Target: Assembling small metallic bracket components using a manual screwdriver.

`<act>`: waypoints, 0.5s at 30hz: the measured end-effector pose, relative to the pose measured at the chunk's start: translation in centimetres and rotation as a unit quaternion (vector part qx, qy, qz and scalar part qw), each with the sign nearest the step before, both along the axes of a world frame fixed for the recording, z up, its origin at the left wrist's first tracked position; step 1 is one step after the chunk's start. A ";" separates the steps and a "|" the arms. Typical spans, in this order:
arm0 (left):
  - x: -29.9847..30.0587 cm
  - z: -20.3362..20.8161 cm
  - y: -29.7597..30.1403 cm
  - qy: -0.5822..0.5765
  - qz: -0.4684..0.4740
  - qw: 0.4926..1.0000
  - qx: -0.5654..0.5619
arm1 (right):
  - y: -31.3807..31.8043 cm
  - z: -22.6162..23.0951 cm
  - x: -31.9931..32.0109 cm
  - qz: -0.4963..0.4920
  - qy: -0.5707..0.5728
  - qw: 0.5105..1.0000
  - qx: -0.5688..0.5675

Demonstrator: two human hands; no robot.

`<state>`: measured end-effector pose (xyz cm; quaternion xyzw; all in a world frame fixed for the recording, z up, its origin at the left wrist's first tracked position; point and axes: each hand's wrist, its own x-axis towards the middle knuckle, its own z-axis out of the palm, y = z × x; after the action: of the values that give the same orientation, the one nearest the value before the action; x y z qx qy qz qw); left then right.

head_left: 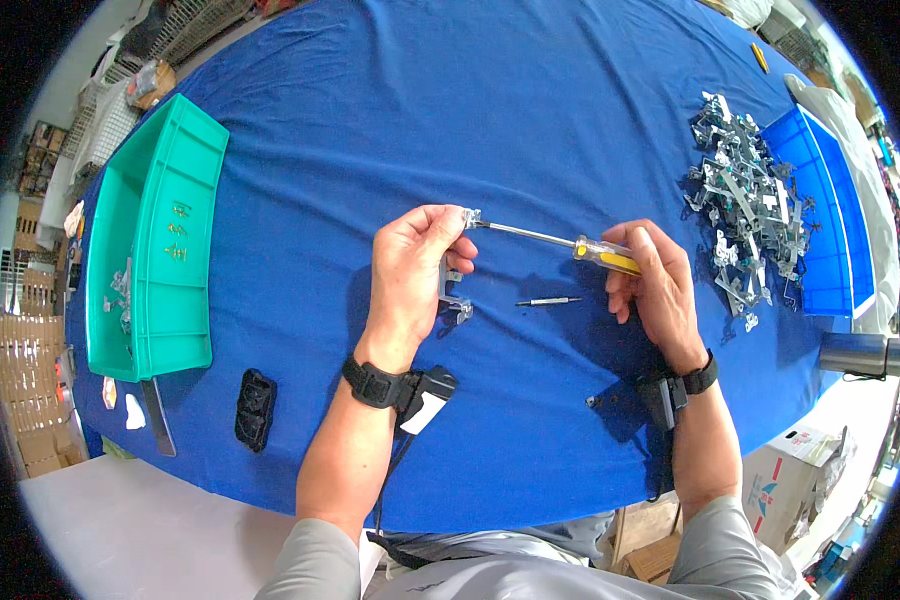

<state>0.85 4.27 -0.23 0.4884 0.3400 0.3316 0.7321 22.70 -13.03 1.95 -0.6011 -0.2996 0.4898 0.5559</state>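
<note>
Tablecloth (370, 120): blue, spread wide and ridged with folds; liable to swallow a dropped small part (clock read from mid-view, twelve at the far edge).
Left hand (407, 260): pinching a metal bracket (454, 297) between thumb and fingers, just inside eleven o'clock; seemingly raised off the cloth, so likely to twist if turned hard without backing.
Right hand (660, 280): curled around the yellow-and-clear handle of a screwdriver (598, 251), at three o'clock.
Screwdriver shaft (530, 235): aimed between nine and ten o'clock, reaching the bracket's upper end beside the left thumb; too small to tell how well seated. Could skid into the thumb if pushed off line or seated poorly.
Double-ended bit (550, 300): lying loose near mid-view, toward three o'clock; easily knocked by a dropping wrist.
Small dark bits (597, 402): scattered at four o'clock, near the right wristband (698, 377); easily swept away by a sleeve or strap.
Heap of metal parts (750, 200): tangled between two and three o'clock, beside the blue bin (820, 210); prone to sliding if pulled from low down.
Green bin (182, 270): standing at nine o'clock, holding a few metal pieces; well apart from both hands.
Cable (390, 470): trailing toward six o'clock from the left wrist; could snag during a long reach.
</note>
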 end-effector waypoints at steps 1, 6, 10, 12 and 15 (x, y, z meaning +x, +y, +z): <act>0.0 0.0 0.0 0.001 0.000 1.000 0.001 | 0.2 -0.1 -0.1 -0.011 -0.014 1.000 0.021; 0.2 0.2 -0.1 0.001 -0.002 1.000 0.000 | 1.0 -1.1 -1.0 -0.071 -0.082 0.986 0.129; 0.0 0.2 -0.1 0.001 0.002 1.000 -0.003 | 0.8 0.0 -1.2 -0.044 -0.039 0.997 0.044; -0.1 0.3 -0.1 -0.003 0.004 1.000 -0.005 | 0.3 0.1 -0.4 -0.008 -0.011 1.000 0.004; 0.1 0.3 -0.1 -0.005 0.003 1.000 -0.006 | 0.4 0.1 -0.5 -0.031 0.007 0.999 0.028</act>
<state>0.91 4.20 0.04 0.4815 0.3401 0.3342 0.7354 22.25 -12.63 2.03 -0.5907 -0.2906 0.4684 0.5893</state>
